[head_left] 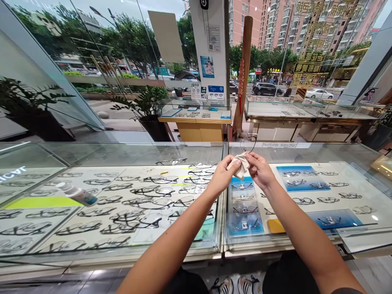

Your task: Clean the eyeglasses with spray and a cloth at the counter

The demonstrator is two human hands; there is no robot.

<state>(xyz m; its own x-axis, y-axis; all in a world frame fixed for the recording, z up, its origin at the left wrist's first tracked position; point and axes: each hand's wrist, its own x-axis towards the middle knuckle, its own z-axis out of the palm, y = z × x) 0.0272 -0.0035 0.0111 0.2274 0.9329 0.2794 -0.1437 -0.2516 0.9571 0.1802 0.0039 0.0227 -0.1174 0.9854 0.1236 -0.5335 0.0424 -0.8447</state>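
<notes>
Both my hands are raised over the glass display counter and meet around a small pale cleaning cloth. My left hand pinches the cloth's left side. My right hand grips its right side, fingers closed. A thin dark pair of glasses sticks up behind the cloth; only its upper rim and a temple show, the rest is wrapped in the cloth. Under the glass lie several rows of eyeglass frames on white and blue trays.
A small spray bottle lies on its side on the counter glass at the left. Further display counters and a potted plant stand behind, before large street-facing windows. My shoes show below the counter edge.
</notes>
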